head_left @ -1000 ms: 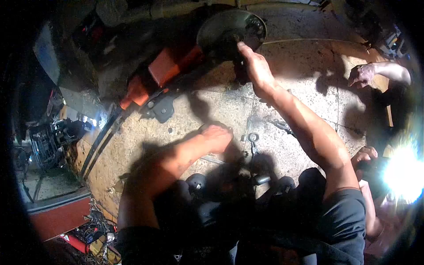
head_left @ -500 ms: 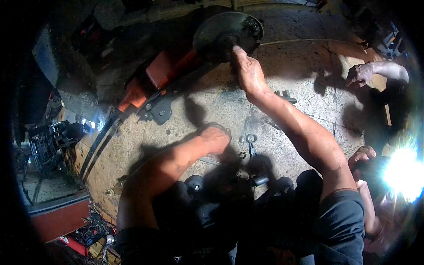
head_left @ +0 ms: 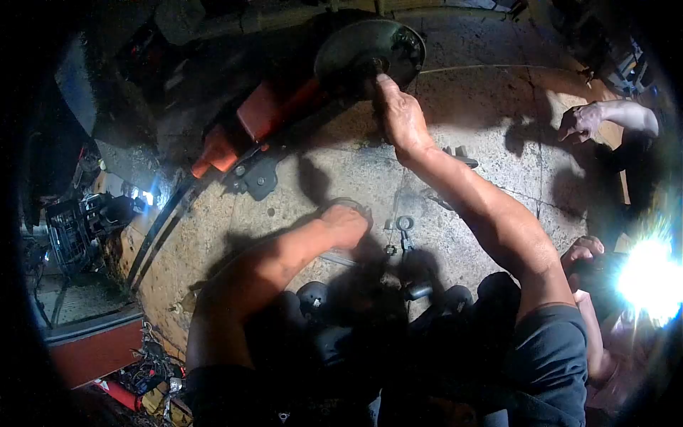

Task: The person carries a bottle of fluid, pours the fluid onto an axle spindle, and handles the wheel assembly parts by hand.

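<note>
A dark round metal plate (head_left: 341,53) with a greasy hub (head_left: 377,67) at its middle stands at the far end of a red-orange metal arm (head_left: 267,110). My right hand (head_left: 405,121) reaches up to the hub, thumb against it and the other fingers curled out of sight; what lies inside the grip is hidden. Low over the floor, my left hand (head_left: 346,224) is closed, with the dark curved edge of a round thing (head_left: 366,211) showing beside its fingers. Near it on the floor lie a ring-ended metal tool (head_left: 405,224) and a small nut-like piece (head_left: 390,250).
A dark bracket (head_left: 260,179) sits below the red-orange arm. At the right are another person's hand (head_left: 582,121) and a second hand (head_left: 585,249) beside a glaring lamp (head_left: 649,281). Wires and scraps (head_left: 156,363) lie at lower left.
Both hands stay almost where they were. The round plate has shifted very slightly, its face seeming a little turned; the hold at the hub looks the same.
</note>
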`<state>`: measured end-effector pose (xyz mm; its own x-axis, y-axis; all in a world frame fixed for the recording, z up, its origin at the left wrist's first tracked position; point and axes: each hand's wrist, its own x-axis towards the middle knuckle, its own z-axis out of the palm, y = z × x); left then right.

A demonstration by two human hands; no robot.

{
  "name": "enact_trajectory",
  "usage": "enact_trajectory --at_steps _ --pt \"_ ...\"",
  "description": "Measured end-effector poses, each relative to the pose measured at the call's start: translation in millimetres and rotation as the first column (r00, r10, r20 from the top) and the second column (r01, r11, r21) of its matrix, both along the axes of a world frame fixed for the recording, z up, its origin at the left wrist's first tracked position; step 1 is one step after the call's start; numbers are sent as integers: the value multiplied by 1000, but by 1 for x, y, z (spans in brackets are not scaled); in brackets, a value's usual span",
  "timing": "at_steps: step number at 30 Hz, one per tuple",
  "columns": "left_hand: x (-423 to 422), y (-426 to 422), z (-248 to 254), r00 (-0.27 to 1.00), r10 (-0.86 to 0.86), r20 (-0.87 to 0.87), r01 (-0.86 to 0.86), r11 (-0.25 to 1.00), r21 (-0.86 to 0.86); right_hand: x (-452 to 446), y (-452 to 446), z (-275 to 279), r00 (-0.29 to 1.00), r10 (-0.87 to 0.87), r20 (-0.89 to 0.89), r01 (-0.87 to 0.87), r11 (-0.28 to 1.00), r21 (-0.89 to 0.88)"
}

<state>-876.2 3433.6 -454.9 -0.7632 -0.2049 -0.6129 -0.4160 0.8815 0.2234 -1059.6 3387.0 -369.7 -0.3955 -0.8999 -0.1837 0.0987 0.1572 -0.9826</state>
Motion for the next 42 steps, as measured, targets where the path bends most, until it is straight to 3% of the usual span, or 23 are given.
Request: enact_trajectory --at_steps 4,7,10,13,14,15,17,18,20,24,27,29,30,37,39,41,42 --pt "-1 0 -5 1000 13 -21 -13 1000 -2 5 4 -5 996 -63 57 68 994 -87" --pt "-4 1 4 998 20 58 -20 1000 6 4 6 -1 999 -32 3 32 999 19" --pt "-2 -1 6 999 -1 38 0 1000 10 1 -3 -9 999 -10 35 12 998 -57" --pt "-3 -1 2 998 -8 67 7 1000 8 -2 -9 -12 996 18 -90 -20 1000 -17" --pt "-4 -1 6 998 -26 49 27 1000 -13 3 -10 -10 999 -34 -35 31 996 -86" --pt "-3 -1 5 999 -31 35 32 999 -18 -2 -11 -6 999 30 -35 -27 996 81" --pt "-1 -1 -2 999 -37 5 38 999 -29 1 -8 -3 998 12 69 -15 999 32" --pt "-2 -2 -6 997 -41 69 40 999 9 2 -7 -2 997 27 73 -28 1000 12" --pt "0 -2 -3 999 -38 20 38 999 -14 2 -4 2 995 52 80 -50 998 -24" --pt "2 -3 -15 1000 -10 -1 10 1000 -16 8 4 10 982 20 190 -22 1000 7" --pt "1 -3 3 999 -37 -25 37 999 13 13 4 -1 993 -120 16 121 989 -90" --pt "0 -8 1 999 -26 23 25 999 39 12 5 1 997 -46 64 51 996 -78" --pt "1 -8 -1 998 -21 51 18 998 55 11 6 7 994 -37 105 35 999 23" --pt "-3 -7 -17 999 -39 -13 40 999 14 7 -4 0 997 -54 -56 54 998 7" --pt "5 -10 -58 975 -214 -64 200 964 -176 12 -6 0 992 -105 -64 102 993 -55" --pt "5 -7 -66 981 -73 -177 56 994 -97 14 -2 -1 984 -161 -76 153 983 -106" --pt "6 -8 -53 993 -55 -101 54 998 -14 12 4 4 985 -119 -129 105 988 -113"
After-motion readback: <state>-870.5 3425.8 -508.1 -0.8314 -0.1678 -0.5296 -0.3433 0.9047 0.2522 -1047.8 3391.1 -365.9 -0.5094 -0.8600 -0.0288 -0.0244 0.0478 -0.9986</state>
